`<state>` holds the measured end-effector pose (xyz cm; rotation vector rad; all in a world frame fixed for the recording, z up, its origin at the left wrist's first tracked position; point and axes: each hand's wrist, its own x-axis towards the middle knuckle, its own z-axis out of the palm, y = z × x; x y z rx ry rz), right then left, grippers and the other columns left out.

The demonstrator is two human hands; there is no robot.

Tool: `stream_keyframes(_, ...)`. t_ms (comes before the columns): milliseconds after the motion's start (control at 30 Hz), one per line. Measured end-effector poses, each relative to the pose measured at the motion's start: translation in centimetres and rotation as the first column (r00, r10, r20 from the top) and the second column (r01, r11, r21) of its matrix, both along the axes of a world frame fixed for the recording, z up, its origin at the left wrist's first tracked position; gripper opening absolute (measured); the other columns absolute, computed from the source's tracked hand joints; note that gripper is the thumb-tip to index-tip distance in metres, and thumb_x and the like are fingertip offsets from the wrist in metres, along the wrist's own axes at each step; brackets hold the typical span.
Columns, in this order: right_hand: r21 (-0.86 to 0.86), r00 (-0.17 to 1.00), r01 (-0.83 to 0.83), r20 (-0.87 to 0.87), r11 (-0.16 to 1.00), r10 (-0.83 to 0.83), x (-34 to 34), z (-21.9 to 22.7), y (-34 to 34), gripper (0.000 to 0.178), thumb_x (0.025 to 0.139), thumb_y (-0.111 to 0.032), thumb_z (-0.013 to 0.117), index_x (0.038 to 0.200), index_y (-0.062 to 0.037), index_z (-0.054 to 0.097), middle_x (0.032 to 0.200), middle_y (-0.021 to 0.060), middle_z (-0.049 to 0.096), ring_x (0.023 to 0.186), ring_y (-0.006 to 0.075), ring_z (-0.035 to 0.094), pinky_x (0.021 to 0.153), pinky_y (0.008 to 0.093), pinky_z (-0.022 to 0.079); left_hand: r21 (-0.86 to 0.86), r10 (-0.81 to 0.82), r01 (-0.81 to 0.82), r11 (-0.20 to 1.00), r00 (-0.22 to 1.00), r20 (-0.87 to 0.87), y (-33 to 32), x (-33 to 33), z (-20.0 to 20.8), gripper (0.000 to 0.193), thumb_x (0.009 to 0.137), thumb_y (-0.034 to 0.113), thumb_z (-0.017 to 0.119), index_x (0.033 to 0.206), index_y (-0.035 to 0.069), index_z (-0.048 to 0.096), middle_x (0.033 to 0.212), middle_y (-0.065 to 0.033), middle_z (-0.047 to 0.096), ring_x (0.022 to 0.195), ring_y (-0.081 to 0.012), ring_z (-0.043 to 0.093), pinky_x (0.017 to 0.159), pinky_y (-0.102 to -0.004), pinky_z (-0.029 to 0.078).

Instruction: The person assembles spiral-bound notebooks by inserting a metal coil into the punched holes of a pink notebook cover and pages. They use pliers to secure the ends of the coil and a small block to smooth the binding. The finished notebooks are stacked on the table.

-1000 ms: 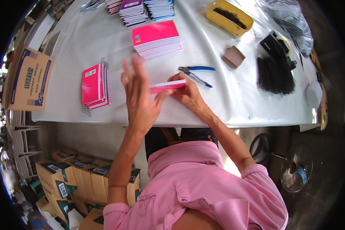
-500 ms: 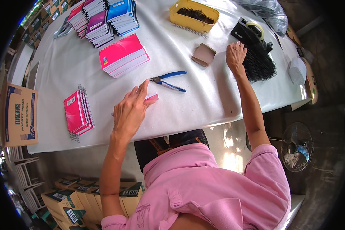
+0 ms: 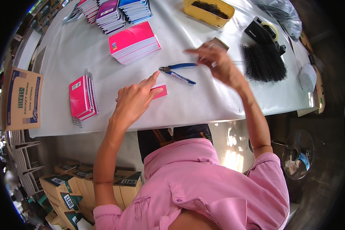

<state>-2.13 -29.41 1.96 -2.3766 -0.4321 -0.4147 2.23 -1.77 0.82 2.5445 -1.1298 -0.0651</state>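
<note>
We grip pink notebook (image 3: 161, 92) in left hand (image 3: 135, 96), near front edge of white table (image 3: 203, 103). Blue-handled pliers (image 3: 182, 78) just beyond. Right hand (image 3: 217, 66) blurred; its grip we cannot tell. Farther: black coils (image 3: 263, 66), notebook stack (image 3: 132, 37).

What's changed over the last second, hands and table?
The right hand let go of the pink notebook, went right to the black coils, and has now come back left, near the pliers; too blurred to tell if it holds anything. The left hand stays at the pink notebook. Pliers and pink stack look unmoved; the view itself shifted.
</note>
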Motion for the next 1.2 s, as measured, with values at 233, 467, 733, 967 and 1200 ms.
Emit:
stream_keyframes(233, 0.303, 0.963, -0.12, -0.196, 0.945, 0.185, 0.1, -2.0, 5.7, 0.025, 0.075, 0.005, 0.074, 0.099, -0.003, 0.068, 0.098, 0.0077, 0.064, 0.092, 0.022, 0.061, 0.081, 0.0359, 0.051, 0.038, 0.013, -0.011, 0.999, 0.999, -0.034, -0.2, 0.1, 0.2, 0.05, 0.095, 0.034, 0.059, 0.14, 0.016, 0.05, 0.112, -0.0122, 0.068, 0.083, -0.0363, 0.067, 0.069, -0.0443, 0.054)
stream_keyframes(467, 0.41, 0.903, -0.171, -0.298, 0.896, 0.309, 0.2, -2.5, 5.2, 0.016, 0.08, 0.004, 0.07, 0.095, 0.0004, 0.066, 0.095, 0.0093, 0.063, 0.086, 0.0229, 0.06, 0.075, 0.035, 0.049, 0.052, -0.006, 0.006, 0.999, 1.0, 0.001, 0.0, 0.3, -0.1, 0.05, 0.096, 0.033, 0.058, 0.141, 0.016, 0.049, 0.112, -0.012, 0.068, 0.082, -0.0359, 0.068, 0.068, -0.044, 0.054)
stream_keyframes(733, -0.038, 0.943, -0.205, -0.275, 0.978, 0.187, -0.3, -1.6, 5.2, 0.021, 0.086, -0.004, 0.065, 0.103, 0.001, 0.053, 0.099, 0.0151, 0.059, 0.083, 0.0341, 0.062, 0.068, 0.0442, 0.048, 0.072, 0.035, -0.033, 0.997, 0.999, -0.03, -0.2, 0.2, 0.1, 0.052, 0.094, 0.031, 0.061, 0.142, 0.017, 0.048, 0.115, -0.0113, 0.068, 0.085, -0.0353, 0.068, 0.07, -0.0431, 0.055)
stream_keyframes(967, -0.207, 0.983, -0.16, -0.12, 0.965, 0.137, -1.0, -0.7, 6.2, 0.027, 0.082, -0.004, 0.068, 0.104, 0.0007, 0.052, 0.102, 0.0156, 0.059, 0.087, 0.0379, 0.062, 0.067, 0.0461, 0.049, -0.103, -0.059, 0.064, 0.993, 0.997, 0.052, -0.5, -0.1, -0.8, 0.053, 0.093, 0.026, 0.062, 0.142, 0.015, 0.048, 0.107, -0.0121, 0.069, 0.082, -0.0334, 0.07, 0.067, -0.0457, 0.056)
stream_keyframes(1200, -0.182, 0.982, -0.15, -0.14, 0.972, 0.126, -1.3, -0.8, 6.9, 0.017, 0.085, -0.008, 0.067, 0.095, 0.002, 0.057, 0.088, 0.02, 0.063, 0.085, 0.0386, 0.062, 0.069, 0.0452, 0.049, -0.027, -0.054, 0.054, 0.998, 0.998, 0.015, -0.6, -0.3, -0.4, 0.049, 0.092, 0.029, 0.064, 0.137, 0.014, 0.053, 0.097, -0.0113, 0.07, 0.078, -0.0325, 0.07, 0.064, -0.0454, 0.055)
